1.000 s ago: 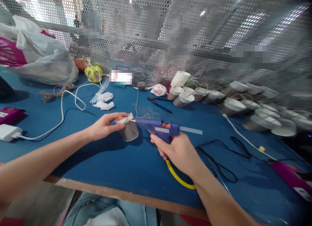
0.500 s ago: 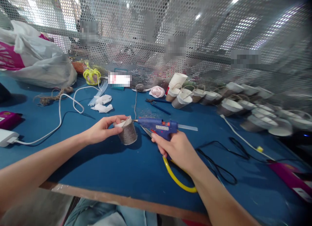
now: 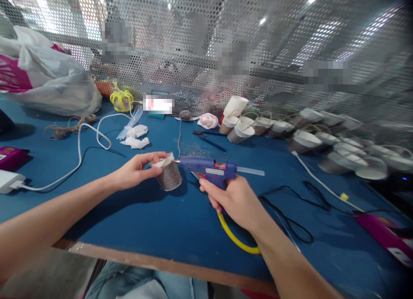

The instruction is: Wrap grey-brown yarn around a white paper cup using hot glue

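My left hand pinches the rim of a small paper cup wrapped in grey-brown yarn, tilted above the blue table. A white flap shows at the cup's top. My right hand is closed round the handle of a blue glue gun, with a clear glue stick poking out of its back. The gun's metal nozzle is at the cup's upper right rim; whether it touches I cannot tell. Scissors with yellow handles lie partly hidden under my right hand. Grey yarn runs from behind the cup to a small ball.
Several yarn-wrapped cups with handles stand at the back right. Pliers, a pink ribbon roll and crumpled white paper lie beyond my hands. Black cable loops at right; a white cord and plastic bag are left.
The glue gun has shifted slightly right and down, its nozzle now lower along the cup's rim. My left hand and the cup have barely moved.
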